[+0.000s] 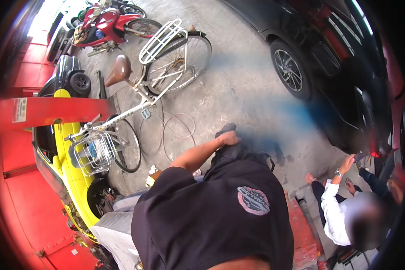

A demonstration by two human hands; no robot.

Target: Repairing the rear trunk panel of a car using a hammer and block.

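Observation:
My left hand [230, 137] is at the front of my dark trousers [236, 153], my bare forearm reaching across from the dark short sleeve. Its fingers look curled in, and anything inside them is hidden. My right hand is out of sight, with no right forearm showing beside the dark shirt [202, 211]. A dark shoe [225, 129] shows just beyond the left hand. Ahead and to the left stands a white bicycle [137, 107] with a brown saddle [119, 70], a rear rack [162, 42] and a wire front basket [93, 153], apart from my hand.
A thin hose [194, 130] loops over the concrete floor. Left are a red beam [54, 110] and a yellow car [69, 166]. A red motorcycle [105, 27] stands far left, a dark car [328, 67] right. At lower right, a white-sleeved person [335, 216] reaches toward the dark car.

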